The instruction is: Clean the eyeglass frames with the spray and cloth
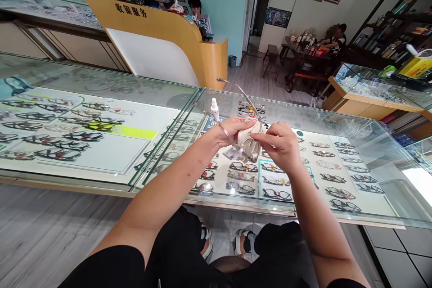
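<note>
Above the glass counter, my left hand (230, 131) is closed around a pair of eyeglasses (245, 95) and a crumpled beige cloth (245, 136). One temple arm of the glasses sticks up and away from me; the other passes by my left wrist. From the other side, my right hand (281, 145) pinches the cloth with thumb and fingers against the glasses. Cloth and fingers hide most of the lenses. Just beyond my left hand, a small white spray bottle (214, 111) stands upright on the glass.
Rows of eyeglass frames (241, 175) lie inside the glass display case (378, 209) beneath my hands. Another case (168, 99) adjoins on the left. Behind stands a curved yellow cashier desk (212, 63) with a person seated there. A second person sits at a dark table (297, 47).
</note>
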Motion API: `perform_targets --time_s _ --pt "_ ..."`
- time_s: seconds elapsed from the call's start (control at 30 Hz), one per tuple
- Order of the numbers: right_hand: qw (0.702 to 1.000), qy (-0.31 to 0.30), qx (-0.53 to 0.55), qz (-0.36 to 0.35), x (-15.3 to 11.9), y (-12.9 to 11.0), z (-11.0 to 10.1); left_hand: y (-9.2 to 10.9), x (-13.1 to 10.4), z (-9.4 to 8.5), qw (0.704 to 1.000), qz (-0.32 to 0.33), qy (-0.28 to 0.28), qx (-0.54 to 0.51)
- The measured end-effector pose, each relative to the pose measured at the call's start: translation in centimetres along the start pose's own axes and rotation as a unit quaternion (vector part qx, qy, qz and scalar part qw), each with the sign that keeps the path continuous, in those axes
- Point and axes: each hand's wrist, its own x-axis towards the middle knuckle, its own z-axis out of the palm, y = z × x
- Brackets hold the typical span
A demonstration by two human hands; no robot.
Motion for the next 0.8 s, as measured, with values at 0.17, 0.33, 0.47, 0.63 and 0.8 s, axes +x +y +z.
perform_targets --time_s 0.17,0.33,0.47,0.63,0.8 --pt "0.995 0.086 0.020 0.053 0.0 -0.5 -1.1 0.1 0.4 -0.3 0.998 0.036 0.053 -0.019" --pt "0.956 0.189 0.103 0.201 0.2 -0.5 -2.5 0.2 0.3 -0.4 0.992 0.112 0.048 0.034" --pt "0.908 0.220 0.229 0.275 0.3 0.2 -3.0 0.4 -0.1 -0.2 0.983 0.151 0.042 0.091" --pt "0.862 0.165 0.316 0.359 0.3 0.9 -2.8 0.7 -0.9 0.4 0.970 0.152 -0.005 0.191" --pt "0.824 0.144 0.358 0.414 0.5 0.8 -2.0 1.2 -1.6 1.0 0.948 0.162 -0.069 0.265"
